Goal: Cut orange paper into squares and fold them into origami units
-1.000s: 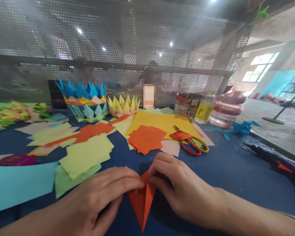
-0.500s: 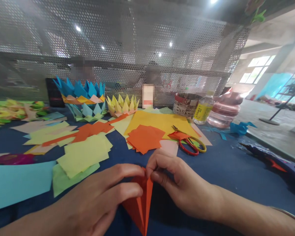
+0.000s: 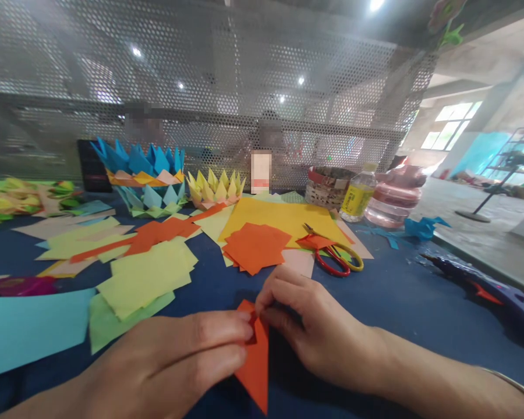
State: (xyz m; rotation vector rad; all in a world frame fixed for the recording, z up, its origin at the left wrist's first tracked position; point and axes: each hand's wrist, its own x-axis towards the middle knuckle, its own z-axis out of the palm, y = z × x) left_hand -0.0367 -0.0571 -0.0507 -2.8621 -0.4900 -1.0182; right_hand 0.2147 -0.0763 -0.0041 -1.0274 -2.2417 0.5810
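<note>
A folded piece of orange paper (image 3: pixel 257 372) is between my hands at the bottom middle, its sharp tip pointing down toward me. My left hand (image 3: pixel 187 349) holds it from the left, fingers lying across its upper part and the thumb out of sight. On the other side, my right hand (image 3: pixel 305 314) pinches the upper right edge between thumb and forefinger. Just beyond my hands lies a stack of orange paper squares (image 3: pixel 257 247). Pale yellow-green sheets (image 3: pixel 146 276) rest left of it.
Scissors (image 3: pixel 334 253) with red and yellow handles lie beyond my right hand. A glue gun (image 3: pixel 484 291) is far right. A bottle (image 3: pixel 358 195), a pink jar (image 3: pixel 395 195) and a woven basket (image 3: pixel 329 186) stand behind. Blue (image 3: pixel 140 160) and yellow (image 3: pixel 216 189) folded-paper pieces stand back left.
The orange paper's upper part now lies folded flatter, where an upright crease and open flaps showed before. My left fingers have shifted slightly left and down; my right hand still pinches the top.
</note>
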